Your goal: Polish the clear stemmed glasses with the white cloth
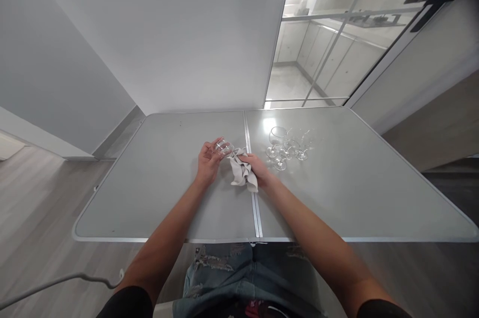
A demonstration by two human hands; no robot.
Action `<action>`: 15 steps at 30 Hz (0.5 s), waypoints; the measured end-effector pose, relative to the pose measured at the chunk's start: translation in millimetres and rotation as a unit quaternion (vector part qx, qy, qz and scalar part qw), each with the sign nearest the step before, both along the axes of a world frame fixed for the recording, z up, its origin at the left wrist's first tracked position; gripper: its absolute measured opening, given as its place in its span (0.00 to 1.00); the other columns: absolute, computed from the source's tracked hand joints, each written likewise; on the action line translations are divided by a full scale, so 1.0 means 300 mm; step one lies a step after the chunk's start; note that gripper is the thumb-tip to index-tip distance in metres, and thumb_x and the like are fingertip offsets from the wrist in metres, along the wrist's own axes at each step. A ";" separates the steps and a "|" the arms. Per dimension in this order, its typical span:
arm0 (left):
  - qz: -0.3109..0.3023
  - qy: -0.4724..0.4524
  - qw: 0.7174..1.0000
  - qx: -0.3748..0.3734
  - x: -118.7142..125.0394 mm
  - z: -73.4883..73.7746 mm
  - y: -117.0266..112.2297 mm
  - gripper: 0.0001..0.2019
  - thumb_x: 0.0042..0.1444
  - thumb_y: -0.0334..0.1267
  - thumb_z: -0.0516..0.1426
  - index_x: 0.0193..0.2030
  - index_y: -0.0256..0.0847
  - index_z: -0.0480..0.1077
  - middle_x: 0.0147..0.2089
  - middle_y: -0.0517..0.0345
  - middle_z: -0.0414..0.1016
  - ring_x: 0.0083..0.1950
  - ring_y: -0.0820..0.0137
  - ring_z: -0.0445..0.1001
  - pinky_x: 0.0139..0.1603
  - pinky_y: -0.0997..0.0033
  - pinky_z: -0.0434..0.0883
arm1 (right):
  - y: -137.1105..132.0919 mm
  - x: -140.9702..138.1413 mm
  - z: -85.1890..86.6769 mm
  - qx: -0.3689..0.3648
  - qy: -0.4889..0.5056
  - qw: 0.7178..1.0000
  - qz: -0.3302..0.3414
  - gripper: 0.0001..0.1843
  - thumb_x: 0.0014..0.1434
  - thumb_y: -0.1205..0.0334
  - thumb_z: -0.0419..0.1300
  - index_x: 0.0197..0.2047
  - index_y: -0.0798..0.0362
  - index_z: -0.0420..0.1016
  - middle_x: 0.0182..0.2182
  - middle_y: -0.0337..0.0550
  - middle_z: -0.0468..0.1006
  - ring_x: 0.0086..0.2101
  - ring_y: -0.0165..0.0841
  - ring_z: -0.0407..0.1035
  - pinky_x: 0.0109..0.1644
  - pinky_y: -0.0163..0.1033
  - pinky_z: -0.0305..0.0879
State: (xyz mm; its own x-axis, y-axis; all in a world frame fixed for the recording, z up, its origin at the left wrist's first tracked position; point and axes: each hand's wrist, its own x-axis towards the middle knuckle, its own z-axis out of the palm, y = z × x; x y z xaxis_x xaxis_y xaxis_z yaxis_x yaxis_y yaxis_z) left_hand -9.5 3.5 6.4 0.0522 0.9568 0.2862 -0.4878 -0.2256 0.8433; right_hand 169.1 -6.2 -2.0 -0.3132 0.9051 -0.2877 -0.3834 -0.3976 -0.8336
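Note:
My left hand [208,159] is closed round the bowl of a clear wine glass [224,147], which lies tilted on its side above the table with its stem end pointing right. At that end my right hand [256,165] grips a white cloth [242,172]. The cloth is wrapped about the stem or foot, so that part of the glass is mostly hidden. Loose folds of the cloth hang down toward me.
Several clear stemmed glasses [280,144] stand close together just right of my right hand. The grey folding table [179,198] has a metal seam [256,218] down its middle. A white wall [194,48] and a glass-paned door [322,48] rise behind it.

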 end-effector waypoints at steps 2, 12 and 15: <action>-0.003 -0.003 1.000 -0.005 0.000 0.000 0.001 0.22 0.51 0.37 0.70 0.43 0.46 0.60 0.61 0.52 0.71 0.59 0.60 0.77 0.61 0.47 0.74 | 0.004 0.009 0.001 -0.015 0.019 0.999 0.022 0.19 0.44 0.50 0.74 0.29 0.55 0.74 0.22 0.36 0.72 0.23 0.27 0.62 0.27 0.34 0.57; -0.052 0.035 0.997 -0.055 -0.017 -0.026 0.018 0.27 0.55 0.42 0.67 0.61 0.47 0.69 0.63 0.45 0.71 0.54 0.58 0.80 0.50 0.59 0.79 | -0.012 -0.017 0.022 0.008 0.037 0.997 -0.069 0.20 0.52 0.43 0.67 0.32 0.52 0.72 0.26 0.41 0.76 0.27 0.34 0.69 0.30 0.38 0.65; -0.025 0.012 0.999 -0.033 -0.024 -0.023 0.018 0.27 0.52 0.41 0.69 0.59 0.48 0.70 0.62 0.48 0.70 0.54 0.58 0.79 0.50 0.59 0.80 | -0.001 -0.012 0.028 0.024 0.052 0.990 -0.132 0.22 0.55 0.40 0.62 0.38 0.51 0.73 0.28 0.43 0.78 0.31 0.38 0.73 0.32 0.40 0.69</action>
